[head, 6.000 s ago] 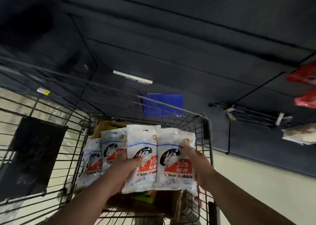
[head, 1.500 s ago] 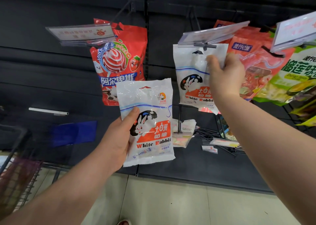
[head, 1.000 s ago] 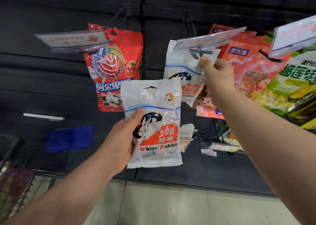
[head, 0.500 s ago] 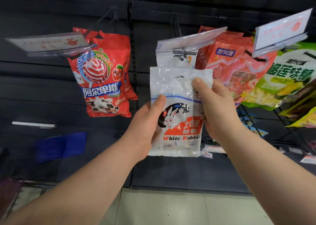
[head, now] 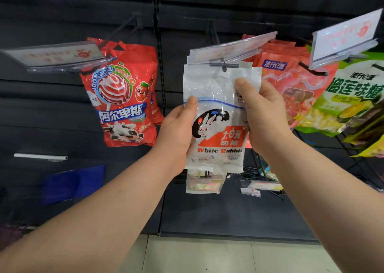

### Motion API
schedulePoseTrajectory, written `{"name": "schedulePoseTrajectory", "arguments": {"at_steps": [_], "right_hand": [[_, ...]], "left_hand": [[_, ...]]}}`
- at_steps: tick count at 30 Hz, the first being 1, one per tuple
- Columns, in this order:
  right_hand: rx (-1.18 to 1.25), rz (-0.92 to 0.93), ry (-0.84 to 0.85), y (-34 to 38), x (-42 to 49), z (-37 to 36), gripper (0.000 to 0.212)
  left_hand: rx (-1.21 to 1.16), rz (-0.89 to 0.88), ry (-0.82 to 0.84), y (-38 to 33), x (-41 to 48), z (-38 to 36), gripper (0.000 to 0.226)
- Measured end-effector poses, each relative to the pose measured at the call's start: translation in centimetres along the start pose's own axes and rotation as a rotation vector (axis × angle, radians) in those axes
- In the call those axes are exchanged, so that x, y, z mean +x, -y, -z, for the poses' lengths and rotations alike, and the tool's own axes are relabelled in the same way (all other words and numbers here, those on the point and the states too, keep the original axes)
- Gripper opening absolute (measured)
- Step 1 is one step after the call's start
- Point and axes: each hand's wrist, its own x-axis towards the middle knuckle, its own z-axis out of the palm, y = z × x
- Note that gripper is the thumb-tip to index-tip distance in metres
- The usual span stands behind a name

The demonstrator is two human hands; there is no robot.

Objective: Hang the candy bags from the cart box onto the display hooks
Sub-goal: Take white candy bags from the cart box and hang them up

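Note:
A white White Rabbit candy bag [head: 218, 114] is held upright in front of the dark display wall. My left hand [head: 176, 131] grips its left edge and my right hand [head: 264, 117] pinches its upper right side. The bag's top hole sits just under the grey tip of the display hook [head: 224, 65], which carries a clear price tag holder [head: 232, 48]. Another white bag's top edge [head: 245, 64] shows behind it on the same hook. The cart box is out of view.
Red lollipop bags [head: 122, 98] hang on the hook to the left. Pink bags [head: 291, 81] and green durian candy bags [head: 349, 98] hang to the right under another price tag [head: 345, 38]. A small candy bag [head: 204, 182] hangs below. Pale floor tiles lie underneath.
My right hand left the bag it had hung on the hook and took the second bag's right side. Both hands raised this bag up to the hook tip.

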Motion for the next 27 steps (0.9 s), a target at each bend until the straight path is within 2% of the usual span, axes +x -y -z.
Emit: {"name": "schedulePoseTrajectory", "arguments": {"at_steps": [8,12,27], "right_hand": [[-0.008,0.011,-0.027,0.1,0.2,-0.5,0.009],[0.011,0.021,-0.039,0.3,0.6,-0.6,0.013],[-0.15,0.04,-0.088,-0.5,2.0,-1.0,0.006]], "left_hand": [[0.004,0.018,0.006,-0.3,0.6,0.0,0.038],[0.018,0.003,0.001,-0.3,1.0,-0.2,0.053],[0.122,0.031,-0.03,-0.5,2.5,-0.5,0.039]]}}
